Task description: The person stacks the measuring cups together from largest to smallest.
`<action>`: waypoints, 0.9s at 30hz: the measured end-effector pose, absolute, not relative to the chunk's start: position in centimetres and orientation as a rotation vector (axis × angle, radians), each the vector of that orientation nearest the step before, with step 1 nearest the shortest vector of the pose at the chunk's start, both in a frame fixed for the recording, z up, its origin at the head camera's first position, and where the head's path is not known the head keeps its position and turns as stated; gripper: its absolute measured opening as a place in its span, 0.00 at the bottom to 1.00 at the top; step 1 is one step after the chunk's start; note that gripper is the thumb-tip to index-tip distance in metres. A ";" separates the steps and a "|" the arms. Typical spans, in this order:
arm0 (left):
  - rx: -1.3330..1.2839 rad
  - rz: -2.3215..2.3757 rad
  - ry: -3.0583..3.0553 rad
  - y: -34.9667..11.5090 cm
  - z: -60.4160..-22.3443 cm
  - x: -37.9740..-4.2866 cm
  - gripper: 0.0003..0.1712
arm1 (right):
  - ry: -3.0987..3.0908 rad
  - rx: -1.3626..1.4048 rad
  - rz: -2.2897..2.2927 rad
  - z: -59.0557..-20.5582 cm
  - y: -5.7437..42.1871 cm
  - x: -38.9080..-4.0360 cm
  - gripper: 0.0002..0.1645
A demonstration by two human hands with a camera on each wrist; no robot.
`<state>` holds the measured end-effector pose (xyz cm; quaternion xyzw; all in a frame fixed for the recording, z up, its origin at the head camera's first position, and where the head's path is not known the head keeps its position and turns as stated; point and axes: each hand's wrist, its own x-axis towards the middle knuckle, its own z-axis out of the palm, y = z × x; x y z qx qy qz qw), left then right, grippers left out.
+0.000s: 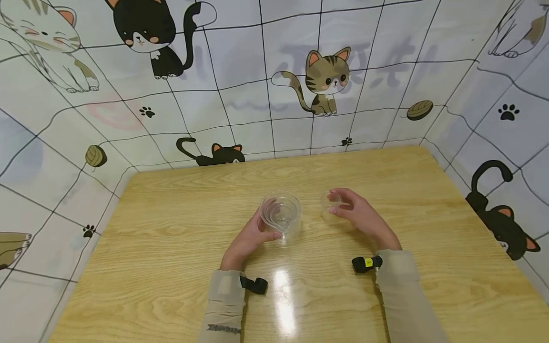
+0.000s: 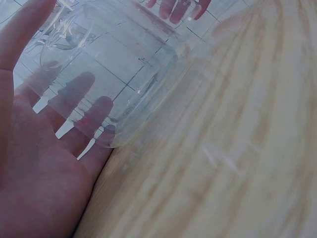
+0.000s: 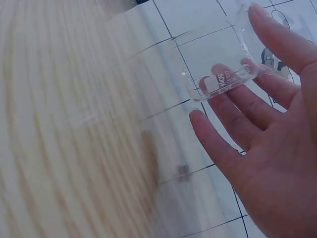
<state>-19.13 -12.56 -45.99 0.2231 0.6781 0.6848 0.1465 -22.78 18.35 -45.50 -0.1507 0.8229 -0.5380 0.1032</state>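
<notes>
Nested clear beakers [image 1: 280,212], with several rims one inside another, stand near the middle of the wooden table. My left hand [image 1: 253,233] grips the outer one from its left side, thumb at the front and fingers round the back. Through the clear wall of the outer beaker [image 2: 124,74] those fingers show in the left wrist view. To the right, my right hand [image 1: 360,214] holds a small beaker [image 1: 331,205] between thumb and fingers, upright and apart from the nested set. White printed markings show on this small beaker [image 3: 218,64] in the right wrist view.
The light wooden table [image 1: 180,228] reaches back to a white cloth wall [image 1: 244,105] with grid lines and cartoon cats, which also rises on both sides. Black wrist cameras [image 1: 256,286] sit on both beige sleeves [image 1: 225,300]. A bright reflection lies on the table between the forearms.
</notes>
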 end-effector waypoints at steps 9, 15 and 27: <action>0.637 1.935 1.967 -12.5 -46.1 -19.2 0.50 | 2.399 -0.416 -1.697 -42.4 17.4 -21.1 0.33; 0.625 1.936 1.975 -12.5 -46.0 -19.3 0.50 | 2.422 -0.449 -1.722 -41.6 17.1 -20.9 0.30; 0.656 1.966 1.966 -12.7 -46.1 -19.3 0.50 | 2.419 -0.524 -1.766 -40.6 16.4 -20.8 0.30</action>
